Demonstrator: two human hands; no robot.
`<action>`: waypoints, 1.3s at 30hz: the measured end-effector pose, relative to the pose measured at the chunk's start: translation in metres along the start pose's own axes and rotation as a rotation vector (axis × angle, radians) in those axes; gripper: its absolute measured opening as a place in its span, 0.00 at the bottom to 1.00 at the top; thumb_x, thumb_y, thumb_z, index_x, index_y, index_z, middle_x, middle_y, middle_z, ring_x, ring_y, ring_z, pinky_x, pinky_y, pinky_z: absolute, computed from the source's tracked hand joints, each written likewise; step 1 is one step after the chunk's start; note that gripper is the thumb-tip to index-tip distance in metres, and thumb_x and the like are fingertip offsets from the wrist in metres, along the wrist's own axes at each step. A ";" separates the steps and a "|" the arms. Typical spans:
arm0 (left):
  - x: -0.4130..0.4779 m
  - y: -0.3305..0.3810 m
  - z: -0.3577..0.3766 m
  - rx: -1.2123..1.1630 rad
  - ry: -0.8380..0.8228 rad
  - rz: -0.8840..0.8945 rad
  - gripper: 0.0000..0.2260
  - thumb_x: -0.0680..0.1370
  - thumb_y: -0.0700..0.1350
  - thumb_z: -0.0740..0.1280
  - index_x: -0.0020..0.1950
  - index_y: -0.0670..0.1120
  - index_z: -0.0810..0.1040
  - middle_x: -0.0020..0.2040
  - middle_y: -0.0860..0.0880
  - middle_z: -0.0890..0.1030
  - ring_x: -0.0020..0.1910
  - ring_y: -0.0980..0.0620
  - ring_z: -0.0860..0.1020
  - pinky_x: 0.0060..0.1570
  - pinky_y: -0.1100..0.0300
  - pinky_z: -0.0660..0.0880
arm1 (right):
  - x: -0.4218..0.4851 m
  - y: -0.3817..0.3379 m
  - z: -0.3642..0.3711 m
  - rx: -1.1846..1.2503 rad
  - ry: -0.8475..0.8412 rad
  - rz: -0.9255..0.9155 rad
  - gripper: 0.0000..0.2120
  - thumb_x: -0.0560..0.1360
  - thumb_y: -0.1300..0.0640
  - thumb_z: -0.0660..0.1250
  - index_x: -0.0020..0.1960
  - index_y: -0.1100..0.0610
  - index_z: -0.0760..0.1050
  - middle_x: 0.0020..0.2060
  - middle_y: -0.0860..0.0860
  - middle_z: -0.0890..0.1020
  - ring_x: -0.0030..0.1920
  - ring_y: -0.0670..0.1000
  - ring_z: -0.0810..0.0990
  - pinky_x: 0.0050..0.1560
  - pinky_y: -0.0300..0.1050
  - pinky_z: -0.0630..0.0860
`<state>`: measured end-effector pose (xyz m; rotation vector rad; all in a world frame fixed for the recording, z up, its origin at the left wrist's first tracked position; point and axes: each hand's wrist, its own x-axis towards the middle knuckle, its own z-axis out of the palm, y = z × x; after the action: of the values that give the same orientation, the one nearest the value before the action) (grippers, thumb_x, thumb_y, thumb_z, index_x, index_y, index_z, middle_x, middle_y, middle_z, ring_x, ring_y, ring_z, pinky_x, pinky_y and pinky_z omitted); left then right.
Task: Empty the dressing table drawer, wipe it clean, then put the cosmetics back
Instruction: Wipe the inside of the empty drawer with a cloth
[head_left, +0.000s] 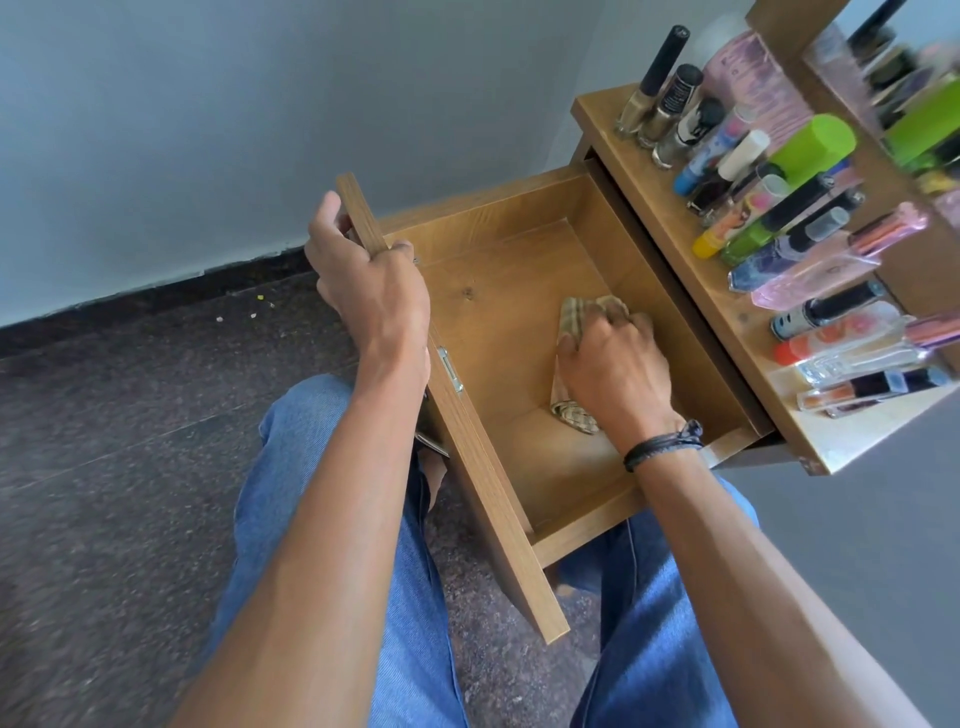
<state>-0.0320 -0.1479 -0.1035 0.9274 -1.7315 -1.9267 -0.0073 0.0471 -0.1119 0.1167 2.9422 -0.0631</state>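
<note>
The wooden drawer (498, 291) stands pulled out of the dressing table, with nothing in it but a cloth. My left hand (363, 280) grips the top edge of the drawer's front panel (483, 467). My right hand (613, 364) is down inside the drawer, pressing a checked beige cloth (571, 322) onto the drawer floor near the right wall. Much of the cloth is hidden under that hand. Several cosmetics (779, 208), among them nail polish bottles, tubes and perfume bottles, stand in rows on the dressing table top (675, 218) to the right.
A mirror (914, 104) rises behind the cosmetics at the upper right. My knees in blue jeans (405, 597) sit under the drawer. Dark stone floor (104, 467) lies to the left, and a grey wall (208, 130) stands behind.
</note>
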 end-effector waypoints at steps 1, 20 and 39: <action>0.000 0.000 0.000 0.003 0.000 -0.001 0.29 0.78 0.31 0.65 0.76 0.52 0.65 0.63 0.59 0.68 0.69 0.52 0.69 0.52 0.66 0.68 | 0.003 0.000 -0.003 0.015 -0.017 0.005 0.20 0.82 0.51 0.59 0.68 0.63 0.71 0.66 0.61 0.76 0.68 0.63 0.69 0.58 0.54 0.74; -0.002 0.002 -0.001 0.012 -0.034 -0.018 0.34 0.68 0.42 0.62 0.74 0.57 0.65 0.64 0.60 0.70 0.63 0.50 0.77 0.70 0.44 0.70 | 0.057 -0.015 0.002 0.227 -0.022 -0.062 0.24 0.84 0.48 0.56 0.78 0.53 0.65 0.75 0.60 0.68 0.74 0.60 0.65 0.72 0.54 0.67; -0.002 -0.002 -0.001 0.037 -0.011 -0.004 0.33 0.74 0.36 0.62 0.77 0.55 0.62 0.71 0.55 0.70 0.66 0.46 0.74 0.66 0.45 0.73 | 0.062 -0.032 0.010 0.044 0.020 -0.219 0.25 0.86 0.52 0.48 0.83 0.55 0.55 0.80 0.62 0.60 0.82 0.56 0.53 0.81 0.49 0.49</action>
<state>-0.0297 -0.1467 -0.1047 0.9356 -1.7785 -1.9114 -0.0687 0.0188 -0.1330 -0.1995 2.9616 -0.1589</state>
